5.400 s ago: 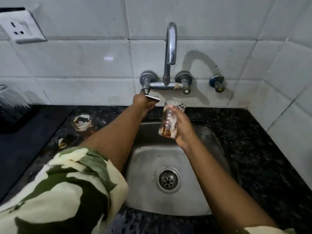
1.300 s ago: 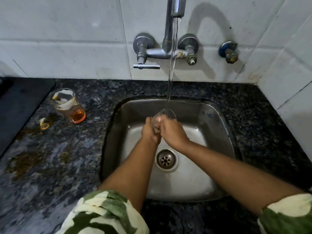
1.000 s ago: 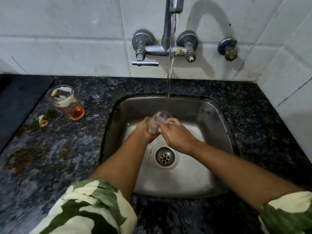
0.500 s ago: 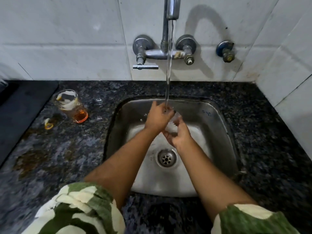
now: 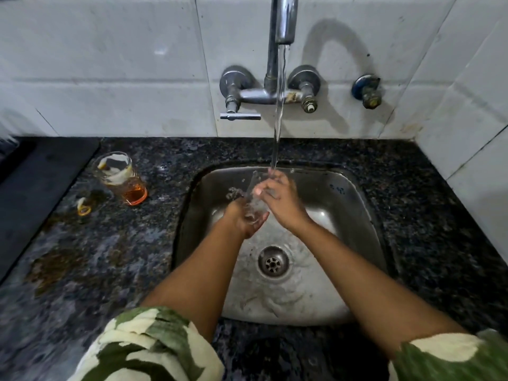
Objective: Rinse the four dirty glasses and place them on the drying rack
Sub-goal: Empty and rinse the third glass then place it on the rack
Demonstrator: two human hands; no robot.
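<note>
A clear glass (image 5: 254, 196) is held over the steel sink (image 5: 354, 204), under the water running from the tap (image 5: 284, 20). My left hand (image 5: 243, 218) cups the glass from below. My right hand (image 5: 280, 200) is on its upper part, fingers at the rim where the water lands. The glass is largely hidden by both hands and the splashing water. A second dirty glass (image 5: 119, 177) with orange liquid at the bottom and white residue stands on the dark granite counter (image 5: 82, 257) left of the sink.
A black mat (image 5: 35, 188) lies at the far left of the counter. A small yellow scrap (image 5: 83, 209) and brown spill stains lie near the dirty glass. The tap lever (image 5: 240, 116) and a blue wall valve (image 5: 367, 90) sit on the white tiled wall. The drain (image 5: 273, 262) is in the sink's middle.
Both hands have turned the glass under the stream. My left hand moved from on top of it to beneath it, and my right hand shifted to its upper part.
</note>
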